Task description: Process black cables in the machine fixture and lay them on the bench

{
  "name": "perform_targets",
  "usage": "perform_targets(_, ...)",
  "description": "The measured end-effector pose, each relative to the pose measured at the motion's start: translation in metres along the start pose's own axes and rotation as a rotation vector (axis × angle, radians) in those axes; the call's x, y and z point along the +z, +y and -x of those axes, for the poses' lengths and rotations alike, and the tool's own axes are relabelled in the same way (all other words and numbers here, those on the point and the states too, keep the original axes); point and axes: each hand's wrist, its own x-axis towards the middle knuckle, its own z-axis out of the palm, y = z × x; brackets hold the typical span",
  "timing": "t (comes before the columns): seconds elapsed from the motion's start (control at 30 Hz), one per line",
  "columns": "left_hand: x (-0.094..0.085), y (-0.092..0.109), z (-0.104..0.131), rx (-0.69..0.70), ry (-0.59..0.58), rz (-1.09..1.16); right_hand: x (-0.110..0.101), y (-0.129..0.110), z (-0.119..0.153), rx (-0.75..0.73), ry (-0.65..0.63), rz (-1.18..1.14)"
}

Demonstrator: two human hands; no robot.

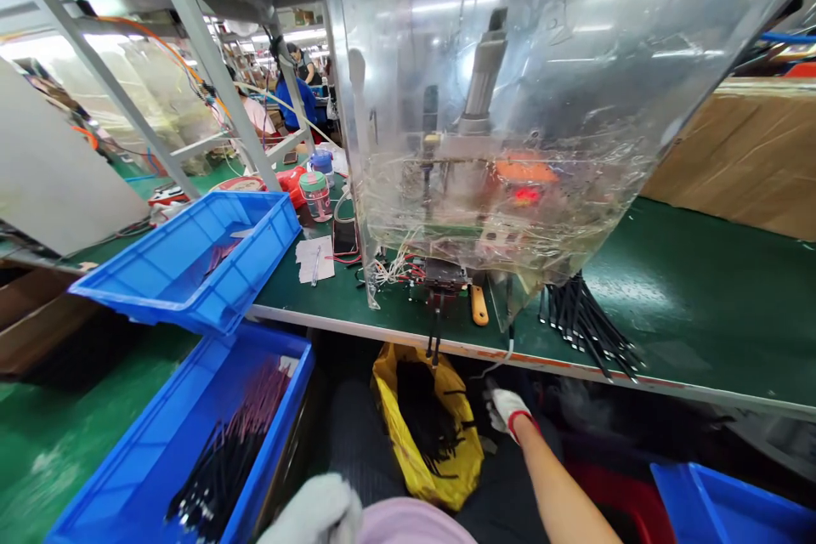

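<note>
Left hand (322,506), right hand (508,410), gloved: can't tell either grip | 1 yellow bag (462,476) | 3 blue bins (223,310)

1. At 8 o'clock we see a green floor (29,429) with pale, shiny patches.
2. At 3 o'clock our workbench (720,297) shows a dark green top, with bright glare (628,287) nearer 4 o'clock.
3. Just above 3 o'clock, brown cardboard (739,155) stands upright on it.
4. At 9 o'clock we have a plain white panel (54,161).
5. At 10 o'clock, pale metal framing (207,51) slants across our view.
6. Toward 11 o'clock, strip lights (309,34) shine over what may be more workstations, too blurred for us to be sure.
</note>
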Motion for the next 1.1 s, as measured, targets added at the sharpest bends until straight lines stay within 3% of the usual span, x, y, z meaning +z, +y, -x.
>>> perform_targets(0.1, 0.005, 0.023, -0.002, 0.054, -0.020, 0.481, 0.000, -0.016, 0.019, -0.091, 0.050, 0.307)
perform_targets(0.17, 0.017, 0.054, -0.018, 0.111, -0.059, 0.882, 0.010, -0.038, 0.044, -0.303, 0.030, 0.582)
perform_targets(0.2, 0.024, 0.072, -0.030, 0.142, -0.088, 0.958, 0.016, -0.053, 0.059, -0.432, 0.022, 0.724)
perform_targets(0.3, 0.044, 0.122, -0.073, 0.263, -0.181, 0.943, 0.030, -0.104, 0.100, -0.635, 0.110, 0.735)
perform_targets(0.37, 0.056, 0.145, -0.097, 0.352, -0.158, 0.725, 0.035, -0.136, 0.115, -0.703, 0.215, 0.662)
perform_targets(0.43, 0.064, 0.156, -0.111, 0.387, -0.132, 0.518, 0.039, -0.158, 0.117, -0.728, 0.183, 0.607)
perform_targets(0.53, 0.067, 0.159, -0.110, 0.369, -0.121, 0.364, 0.046, -0.169, 0.105, -0.693, -0.007, 0.464)
perform_targets(0.63, 0.066, 0.157, -0.094, 0.339, -0.141, 0.244, 0.056, -0.167, 0.098, -0.584, -0.141, 0.218)
perform_targets(0.77, 0.069, 0.158, -0.076, 0.256, -0.219, 0.100, 0.065, -0.166, 0.110, -0.520, -0.167, 0.035)
perform_targets(0.9, 0.075, 0.158, -0.066, 0.272, -0.192, 0.209, 0.070, -0.162, 0.123, -0.540, -0.156, -0.096)
perform_targets(0.97, 0.074, 0.152, -0.055, 0.250, -0.180, 0.234, 0.072, -0.156, 0.127, -0.520, -0.211, -0.165)
perform_targets(1.1, 0.059, 0.122, -0.025, 0.150, -0.206, 0.123, 0.076, -0.135, 0.132, -0.348, -0.501, -0.401)
